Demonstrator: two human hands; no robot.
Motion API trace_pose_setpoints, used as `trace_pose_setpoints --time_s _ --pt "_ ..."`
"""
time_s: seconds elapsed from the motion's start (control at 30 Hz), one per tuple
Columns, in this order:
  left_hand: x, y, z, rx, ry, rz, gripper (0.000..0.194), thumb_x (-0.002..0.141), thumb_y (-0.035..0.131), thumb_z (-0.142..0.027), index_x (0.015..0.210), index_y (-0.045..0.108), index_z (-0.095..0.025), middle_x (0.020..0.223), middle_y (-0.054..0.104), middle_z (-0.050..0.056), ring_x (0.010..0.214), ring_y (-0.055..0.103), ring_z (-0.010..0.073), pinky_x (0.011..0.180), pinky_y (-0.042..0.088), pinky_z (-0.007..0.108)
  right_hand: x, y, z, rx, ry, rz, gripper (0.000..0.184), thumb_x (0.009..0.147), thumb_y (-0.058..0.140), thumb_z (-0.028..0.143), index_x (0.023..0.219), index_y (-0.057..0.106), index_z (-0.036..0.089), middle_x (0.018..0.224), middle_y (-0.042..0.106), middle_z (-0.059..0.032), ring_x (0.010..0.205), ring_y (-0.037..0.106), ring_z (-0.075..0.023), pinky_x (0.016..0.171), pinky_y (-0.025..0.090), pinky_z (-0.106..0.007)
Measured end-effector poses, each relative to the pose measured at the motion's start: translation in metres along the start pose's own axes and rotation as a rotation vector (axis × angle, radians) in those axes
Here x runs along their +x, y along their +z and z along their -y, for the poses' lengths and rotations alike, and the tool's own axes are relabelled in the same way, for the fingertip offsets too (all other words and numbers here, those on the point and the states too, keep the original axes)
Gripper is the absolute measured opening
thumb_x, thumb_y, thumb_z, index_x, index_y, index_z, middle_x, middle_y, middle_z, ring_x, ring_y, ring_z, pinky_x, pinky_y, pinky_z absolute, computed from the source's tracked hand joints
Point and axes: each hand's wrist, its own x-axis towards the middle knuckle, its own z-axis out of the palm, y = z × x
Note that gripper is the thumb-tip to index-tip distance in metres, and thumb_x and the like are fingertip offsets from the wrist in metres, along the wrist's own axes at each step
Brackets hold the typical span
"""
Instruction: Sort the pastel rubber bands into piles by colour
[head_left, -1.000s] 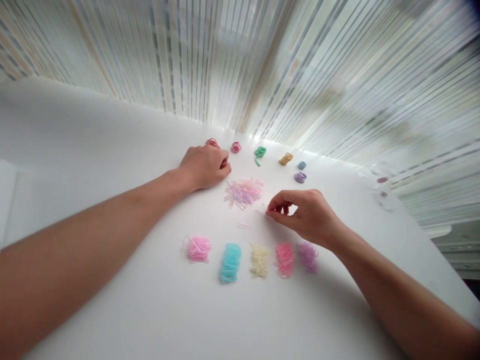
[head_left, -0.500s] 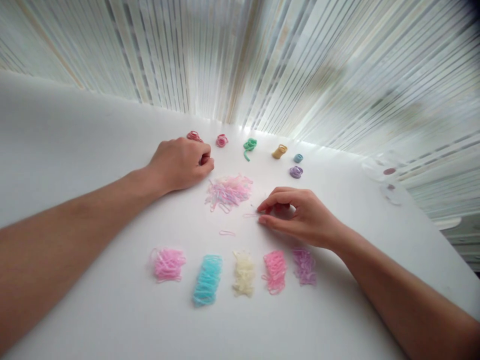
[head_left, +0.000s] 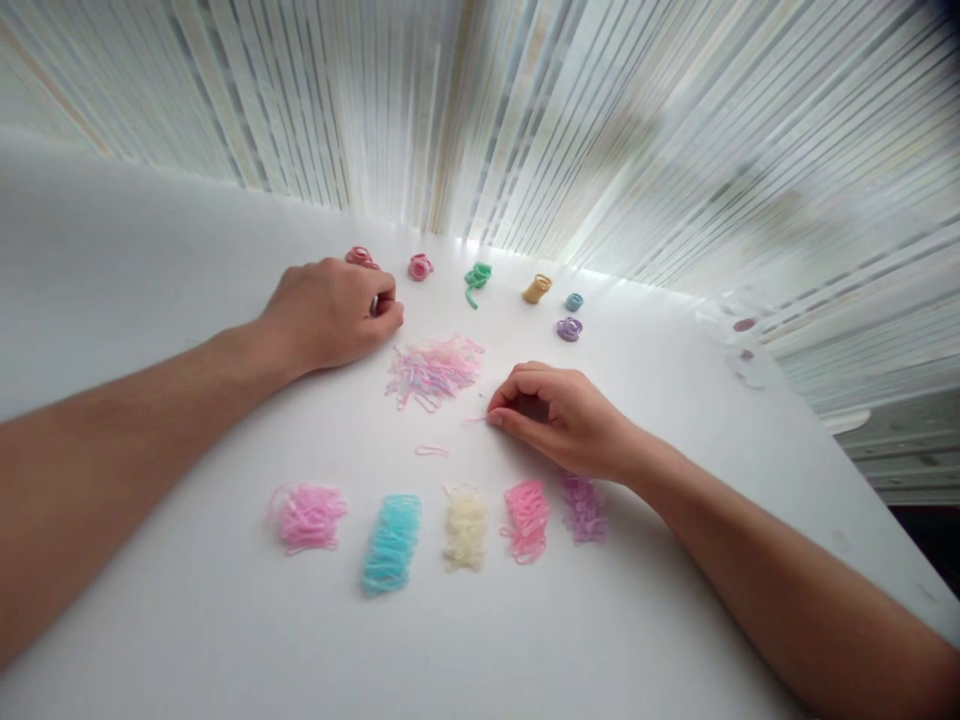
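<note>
My right hand rests on the table with thumb and index finger pinched on one end of a thin pale pink rubber band. Left of it, another pink rubber band lies loose. A loose pile of pastel rubber bands is between my two hands. My left hand is closed beside the pile, its fingers curled in; what they hold, if anything, is hidden. Just behind its knuckles sits a red coil, partly covered.
Nearest me, a row of sorted band bundles: pink-violet, turquoise, cream, bright pink and purple. Coils in pink, green, yellow, blue and lilac stand before a string curtain.
The thumb and index finger of my right hand have closed together on the band's end. My left hand keeps its place by the pile. The whole view has shifted slightly.
</note>
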Motion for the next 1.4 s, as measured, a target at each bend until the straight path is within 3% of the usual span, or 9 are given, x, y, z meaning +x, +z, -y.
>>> trace_pose_setpoints --time_s 0.23,0.4,0.53,0.77,1.0,1.4 --pt "0.002 0.005 0.002 -0.091 -0.002 -0.005 0.028 0.099 0.054 -0.041 0.093 0.075 -0.023 0.099 0.080 0.009 0.100 0.074 0.0316 0.088 0.051 0.043 -0.004 -0.005 0.014 0.002 0.019 -0.023 0.014 0.097 0.068 0.027 0.085 0.074 0.022 0.083 0.072 -0.0046 0.072 0.059 -0.0161 0.053 0.041 -0.025" --pt "0.002 0.008 0.000 -0.127 0.014 -0.011 0.029 0.099 0.054 -0.039 0.096 0.078 -0.023 0.101 0.080 0.009 0.104 0.076 0.0322 0.092 0.053 0.043 -0.006 -0.007 0.042 -0.046 -0.024 -0.072 0.017 0.099 0.069 0.027 0.083 0.074 0.025 0.080 0.072 -0.0049 0.071 0.061 -0.0168 0.047 0.041 -0.024" --pt "-0.001 0.007 -0.001 -0.149 0.041 -0.007 0.030 0.101 0.053 -0.038 0.101 0.079 -0.022 0.102 0.081 0.011 0.103 0.076 0.0327 0.091 0.054 0.043 -0.002 0.004 0.072 -0.033 -0.077 -0.021 0.016 0.098 0.070 0.025 0.083 0.074 0.026 0.080 0.074 -0.0057 0.068 0.062 -0.0176 0.041 0.038 -0.024" --pt "-0.002 0.005 -0.002 -0.168 0.068 -0.006 0.035 0.103 0.051 -0.037 0.110 0.080 -0.020 0.108 0.081 0.013 0.107 0.077 0.0333 0.092 0.054 0.044 0.010 0.040 0.112 -0.068 -0.195 0.007 0.016 0.100 0.070 0.017 0.087 0.075 0.024 0.083 0.077 -0.0043 0.067 0.065 -0.0167 0.065 0.058 -0.030" --pt "-0.002 0.006 -0.003 -0.162 0.094 -0.016 0.036 0.102 0.050 -0.035 0.114 0.081 -0.020 0.114 0.081 0.015 0.111 0.077 0.0343 0.091 0.055 0.044 0.014 0.065 0.112 -0.139 -0.177 0.050 0.016 0.098 0.068 0.006 0.091 0.076 0.019 0.086 0.076 -0.0046 0.070 0.064 -0.0165 0.066 0.055 -0.030" --pt "-0.003 0.006 -0.003 -0.175 0.097 -0.025 0.036 0.102 0.051 -0.034 0.115 0.081 -0.020 0.110 0.081 0.015 0.108 0.077 0.0345 0.089 0.054 0.044 0.015 0.071 0.110 -0.180 -0.236 0.062 0.016 0.095 0.072 0.003 0.090 0.079 0.016 0.084 0.077 -0.0049 0.071 0.067 -0.0177 0.063 0.053 -0.029"
